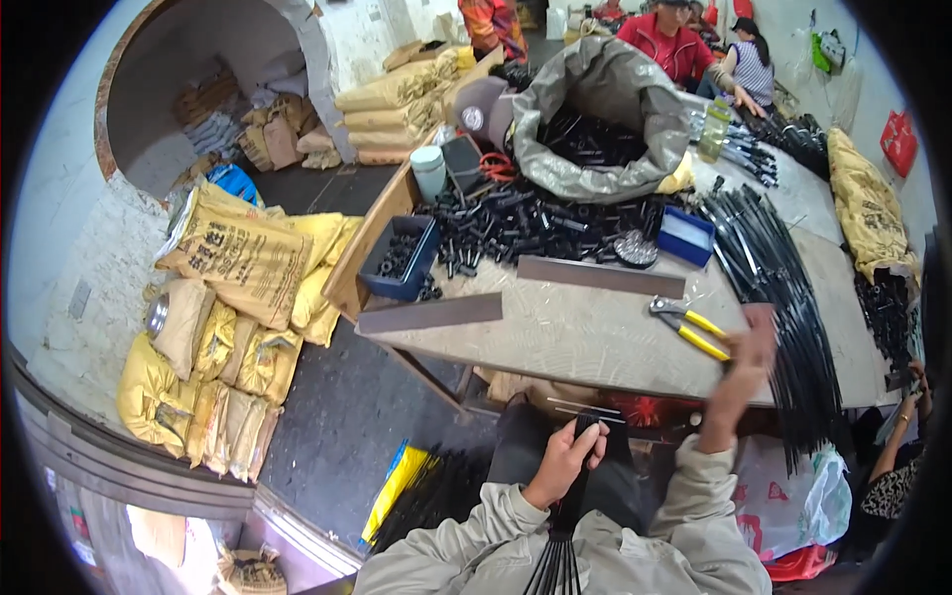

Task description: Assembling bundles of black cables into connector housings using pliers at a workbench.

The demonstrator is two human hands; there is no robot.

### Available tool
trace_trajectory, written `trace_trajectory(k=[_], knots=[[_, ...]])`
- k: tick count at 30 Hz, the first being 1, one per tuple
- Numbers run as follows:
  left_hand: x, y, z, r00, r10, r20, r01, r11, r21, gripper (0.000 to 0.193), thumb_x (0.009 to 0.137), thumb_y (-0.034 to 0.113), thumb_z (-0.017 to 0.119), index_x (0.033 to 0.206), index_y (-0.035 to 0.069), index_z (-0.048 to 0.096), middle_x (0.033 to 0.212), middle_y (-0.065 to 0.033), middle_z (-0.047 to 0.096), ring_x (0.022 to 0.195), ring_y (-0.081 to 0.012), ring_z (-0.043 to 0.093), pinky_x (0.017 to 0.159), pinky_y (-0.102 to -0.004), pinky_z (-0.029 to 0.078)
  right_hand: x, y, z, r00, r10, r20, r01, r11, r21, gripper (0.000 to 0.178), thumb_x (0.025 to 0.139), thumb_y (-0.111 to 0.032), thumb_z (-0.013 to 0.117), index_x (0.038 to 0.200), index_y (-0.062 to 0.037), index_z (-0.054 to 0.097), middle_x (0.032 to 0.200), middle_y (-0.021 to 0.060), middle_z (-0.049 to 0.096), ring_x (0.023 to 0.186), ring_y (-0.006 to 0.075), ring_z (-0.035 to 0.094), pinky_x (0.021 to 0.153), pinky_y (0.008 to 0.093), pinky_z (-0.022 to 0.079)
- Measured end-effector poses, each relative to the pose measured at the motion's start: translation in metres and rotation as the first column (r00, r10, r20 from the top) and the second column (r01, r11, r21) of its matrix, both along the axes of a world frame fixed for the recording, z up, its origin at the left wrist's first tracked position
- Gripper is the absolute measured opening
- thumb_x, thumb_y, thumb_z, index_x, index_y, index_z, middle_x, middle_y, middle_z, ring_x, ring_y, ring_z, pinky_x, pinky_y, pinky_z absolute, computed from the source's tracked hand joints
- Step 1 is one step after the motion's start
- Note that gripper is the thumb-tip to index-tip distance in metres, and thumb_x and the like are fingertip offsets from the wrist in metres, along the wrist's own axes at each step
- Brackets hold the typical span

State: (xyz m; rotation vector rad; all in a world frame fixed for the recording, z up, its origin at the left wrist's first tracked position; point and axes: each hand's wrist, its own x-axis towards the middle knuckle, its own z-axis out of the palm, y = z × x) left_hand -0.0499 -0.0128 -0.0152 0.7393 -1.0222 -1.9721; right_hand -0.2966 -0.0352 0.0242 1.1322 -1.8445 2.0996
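Observation:
Above my lap, my left hand is closed around a bundle of thin black rods that look like umbrella ribs. Their lower ends fan out over my shirt, and thin silvery ends stick out past my fingers. My right hand, smeared by motion, is over the table's front edge, beside a large pile of long black rods. Its fingers cannot be made out. Just left of that hand lie yellow-handled pliers on the worktable.
Two flat metal bars lie before a heap of black plastic parts. Behind stands a big grey sack. Blue boxes flank the heap. Stacked yellow sacks are at left. Co-workers sit at the far side.

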Motion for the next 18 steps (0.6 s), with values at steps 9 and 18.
trace_trajectory(k=[9, 18], knots=[[-0.002, -0.005, -0.009, 1.000, 0.008, 0.007, -0.009, 0.999, 0.045, 0.017, 0.093, 0.019, 0.046, 0.094, 0.003, 0.052, 0.068, 0.0000, 0.049, 0.058, -0.0069, 0.043, 0.055, -0.0202, 0.037, -0.035, 0.112, 0.088, 0.064, -0.832, -0.551, 0.798, 0.375, -0.472, 0.018, 0.080, 0.001, 0.052, 0.096, 0.0072, 0.053, 0.088, 0.0162, 0.062, 0.069, 0.0191, 0.059, 0.063, 0.0274, 0.050], [-0.003, -0.003, -0.011, 0.999, -0.039, -0.012, 0.039, 0.999, -0.001, 0.018, 0.094, 0.020, 0.045, 0.094, 0.003, 0.052, 0.070, -0.0001, 0.050, 0.060, -0.0070, 0.045, 0.055, -0.0208, 0.037, 0.001, 0.092, 0.073, 0.843, -0.367, -0.394, 0.190, 0.887, -0.421, 0.014, 0.087, -0.004, 0.050, 0.092, 0.0078, 0.056, 0.061, 0.0045, 0.049, 0.047, 0.0095, 0.038, 0.041, 0.0249, 0.031]])
